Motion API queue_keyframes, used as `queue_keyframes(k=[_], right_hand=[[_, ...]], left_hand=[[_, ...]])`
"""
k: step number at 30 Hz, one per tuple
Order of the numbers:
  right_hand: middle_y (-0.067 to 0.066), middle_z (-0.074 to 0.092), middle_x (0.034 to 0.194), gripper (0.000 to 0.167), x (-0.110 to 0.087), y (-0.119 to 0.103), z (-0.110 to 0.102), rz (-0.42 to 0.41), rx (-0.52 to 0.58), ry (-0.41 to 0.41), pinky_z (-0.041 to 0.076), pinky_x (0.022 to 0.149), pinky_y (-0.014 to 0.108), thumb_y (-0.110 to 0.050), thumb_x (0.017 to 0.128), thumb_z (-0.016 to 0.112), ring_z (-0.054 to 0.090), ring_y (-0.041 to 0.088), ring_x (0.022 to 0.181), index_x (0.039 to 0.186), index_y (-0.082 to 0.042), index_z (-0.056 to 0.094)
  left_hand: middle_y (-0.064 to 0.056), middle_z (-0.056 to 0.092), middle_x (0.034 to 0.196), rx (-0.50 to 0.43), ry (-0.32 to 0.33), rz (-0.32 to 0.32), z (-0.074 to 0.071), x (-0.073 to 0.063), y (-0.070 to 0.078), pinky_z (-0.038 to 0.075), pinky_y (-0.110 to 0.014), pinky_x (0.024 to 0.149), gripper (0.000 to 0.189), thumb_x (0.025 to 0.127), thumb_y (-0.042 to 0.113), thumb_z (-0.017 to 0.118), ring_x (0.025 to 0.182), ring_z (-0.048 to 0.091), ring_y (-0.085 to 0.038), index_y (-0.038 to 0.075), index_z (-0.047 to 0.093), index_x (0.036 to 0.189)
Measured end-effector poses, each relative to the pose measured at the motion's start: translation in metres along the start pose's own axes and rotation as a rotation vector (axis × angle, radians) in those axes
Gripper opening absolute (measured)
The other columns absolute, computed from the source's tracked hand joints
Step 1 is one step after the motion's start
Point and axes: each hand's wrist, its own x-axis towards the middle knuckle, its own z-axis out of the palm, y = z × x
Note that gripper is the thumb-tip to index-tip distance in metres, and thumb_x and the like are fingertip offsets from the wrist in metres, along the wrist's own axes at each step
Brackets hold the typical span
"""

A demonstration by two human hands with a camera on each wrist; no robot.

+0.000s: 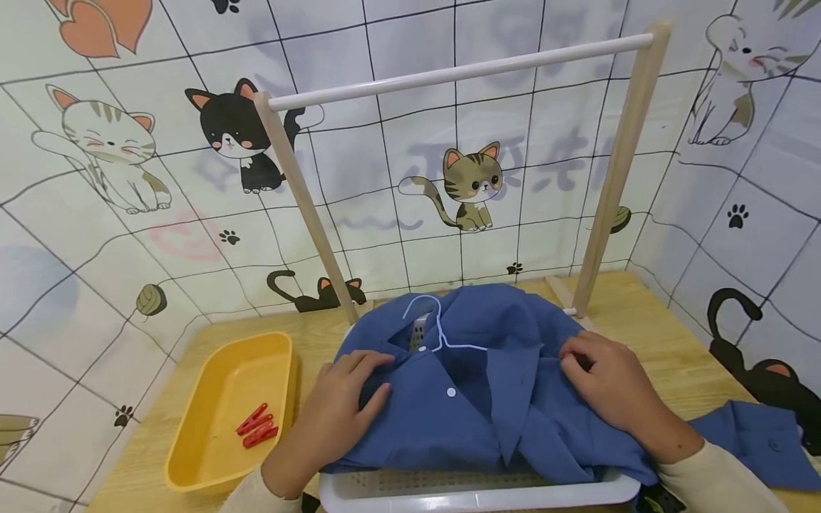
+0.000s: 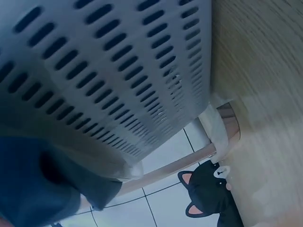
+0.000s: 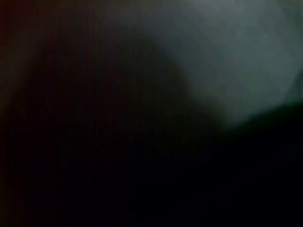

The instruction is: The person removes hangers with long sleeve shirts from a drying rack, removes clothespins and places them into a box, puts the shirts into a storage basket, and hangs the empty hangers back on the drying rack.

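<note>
A blue button-up shirt with white buttons lies draped over a white perforated basket. A light-coloured wire hanger is at the shirt's collar, its hook upward and part of one arm showing; the rest is hidden by cloth. At the shirt's left side my left hand rests on the fabric, thumb apart from the fingers. My right hand pinches the cloth near the other shoulder, with its fingers curled. The left wrist view shows the basket's slotted wall and blue cloth; the right wrist view is too dark to read.
Behind the basket stands a wooden rack with a white crossbar. A yellow tray holding several red clothespins sits at left. One shirt cuff lies on the wooden tabletop at right. Cat-patterned walls enclose the table.
</note>
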Motion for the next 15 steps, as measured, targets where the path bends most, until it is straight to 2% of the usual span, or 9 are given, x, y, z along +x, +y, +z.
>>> queue_keyframes(k=[3,7,10,15], right_hand=[[-0.011,0.045,0.067,0.027,0.0000,-0.0027,-0.0003,0.015,-0.045,-0.026,0.033,0.057,0.024,-0.025,0.095,0.067,0.039,0.000,0.059,0.069,-0.027,0.059],[-0.011,0.045,0.067,0.028,0.0004,-0.0045,-0.0003,0.035,-0.092,-0.044,0.034,0.058,0.024,-0.040,0.092,0.070,0.039,0.001,0.060,0.069,-0.029,0.060],[-0.011,0.046,0.069,0.027,0.0003,-0.0049,0.0008,0.023,-0.114,-0.028,0.035,0.059,0.025,-0.041,0.089,0.073,0.040,0.001,0.061,0.069,-0.029,0.060],[-0.012,0.045,0.069,0.026,-0.0002,-0.0054,0.0015,-0.022,-0.151,0.016,0.034,0.057,0.025,-0.035,0.085,0.078,0.038,-0.001,0.061,0.069,-0.028,0.059]], left_hand=[[0.003,0.061,0.134,-0.003,-0.015,-0.011,0.0067,0.0007,-0.0014,0.047,-0.048,0.101,0.042,0.096,0.036,0.066,0.125,0.059,-0.020,0.027,0.060,0.136],[0.003,0.058,0.140,0.000,-0.036,-0.012,0.0102,0.0009,-0.0022,0.047,-0.046,0.100,0.046,0.097,0.038,0.065,0.127,0.059,-0.021,0.027,0.057,0.141],[0.001,0.053,0.145,0.012,-0.042,-0.027,0.0111,0.0012,-0.0022,0.047,-0.044,0.097,0.052,0.096,0.040,0.066,0.124,0.060,-0.023,0.026,0.052,0.145],[0.000,0.049,0.148,-0.032,-0.046,-0.106,0.0118,0.0016,-0.0029,0.046,-0.042,0.094,0.072,0.093,0.040,0.070,0.108,0.061,-0.014,0.024,0.036,0.155]])
